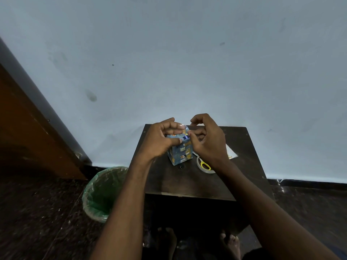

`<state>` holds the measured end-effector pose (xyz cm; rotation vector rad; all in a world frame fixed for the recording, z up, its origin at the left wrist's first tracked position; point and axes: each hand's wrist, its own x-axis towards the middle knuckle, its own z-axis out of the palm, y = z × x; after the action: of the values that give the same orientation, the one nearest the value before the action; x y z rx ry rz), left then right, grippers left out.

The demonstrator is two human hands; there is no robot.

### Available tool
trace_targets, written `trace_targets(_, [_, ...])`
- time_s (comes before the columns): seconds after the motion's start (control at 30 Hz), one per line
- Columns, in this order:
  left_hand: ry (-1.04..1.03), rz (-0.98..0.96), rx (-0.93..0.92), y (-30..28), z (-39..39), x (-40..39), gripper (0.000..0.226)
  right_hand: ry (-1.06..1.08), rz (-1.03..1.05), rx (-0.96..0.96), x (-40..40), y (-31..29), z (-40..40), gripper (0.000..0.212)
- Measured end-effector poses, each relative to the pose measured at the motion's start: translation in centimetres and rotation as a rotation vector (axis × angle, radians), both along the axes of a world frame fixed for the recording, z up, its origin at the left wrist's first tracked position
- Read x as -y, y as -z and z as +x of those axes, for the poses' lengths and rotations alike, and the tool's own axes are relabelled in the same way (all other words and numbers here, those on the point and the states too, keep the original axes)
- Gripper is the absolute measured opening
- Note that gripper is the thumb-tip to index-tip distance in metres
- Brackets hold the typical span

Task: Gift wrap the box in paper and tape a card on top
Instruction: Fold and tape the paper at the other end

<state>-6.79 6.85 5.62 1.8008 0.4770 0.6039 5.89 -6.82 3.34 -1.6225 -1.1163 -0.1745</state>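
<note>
Wrapped box (180,152): upright, mid-table (187,181), nearer its far edge. Left hand (161,139) grips its top; right hand (204,141) pinches the top paper fold. Tape roll (204,166), yellow-handled scissors (205,165), card (231,152) alongside, toward the right edge.

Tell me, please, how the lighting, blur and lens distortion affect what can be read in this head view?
Head view: dim, bluish light; the dark wooden table swallows detail. Wide-angle lens bends the door frame and stretches the forearms. The blue patterned wrapped box is slightly soft, its top hidden between the left hand and right hand.
</note>
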Motion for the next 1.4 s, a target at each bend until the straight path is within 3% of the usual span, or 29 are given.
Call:
trace_targets(0.23, [-0.017,-0.145,-0.024,-0.3,0.1,0.1,0.041,0.048,0.049,0.242,-0.1,0.1,0.1,0.027])
trace_targets(0.4, [-0.027,-0.159,-0.045,-0.2,0.2,-0.1,0.042,0.018,0.029,0.287,-0.2,0.4,0.1,0.028])
trace_targets(0.73, [-0.044,-0.141,-0.066,0.5,0.4,-0.9,0.039,0.039,0.079,0.312,-0.3,0.8,0.1,0.016])
trace_targets(1.03, [-0.021,-0.104,-0.061,0.1,0.2,-0.6,0.036,-0.019,0.046,0.222,-0.1,0.7,0.4,0.014])
trace_targets(1.4, [-0.184,-0.01,-0.049,0.3,0.7,0.2,0.011,-0.017,0.011,0.24,-0.2,0.9,0.6,0.013])
